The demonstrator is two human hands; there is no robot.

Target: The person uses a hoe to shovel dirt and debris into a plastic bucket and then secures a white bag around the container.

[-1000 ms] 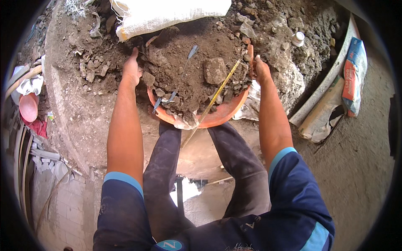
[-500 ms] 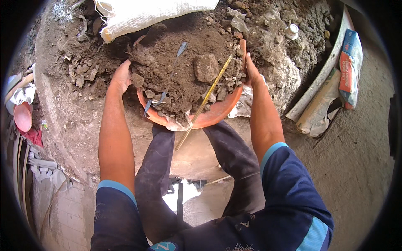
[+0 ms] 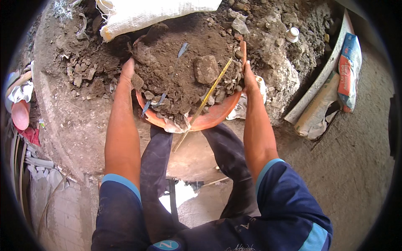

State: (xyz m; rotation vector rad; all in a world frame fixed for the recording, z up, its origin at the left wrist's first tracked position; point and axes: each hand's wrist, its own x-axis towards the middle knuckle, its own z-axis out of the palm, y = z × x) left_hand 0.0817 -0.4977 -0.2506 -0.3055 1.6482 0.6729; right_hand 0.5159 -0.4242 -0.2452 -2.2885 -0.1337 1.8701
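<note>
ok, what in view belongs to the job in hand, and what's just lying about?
In the job:
- orange basin
- its load: soil, blocky rock, yellow strip
- left hand, right hand at its sides

Likely just lying about:
- white sack
- blue-and-red bag
- pink container

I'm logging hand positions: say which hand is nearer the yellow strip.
Right: the right hand is just right of the upper end of the yellow strip; the left hand is farther left, across the rubble in the orange basin.

Left hand (image 3: 127, 70), right hand (image 3: 250, 78) reach forward — perhaps curled.
</note>
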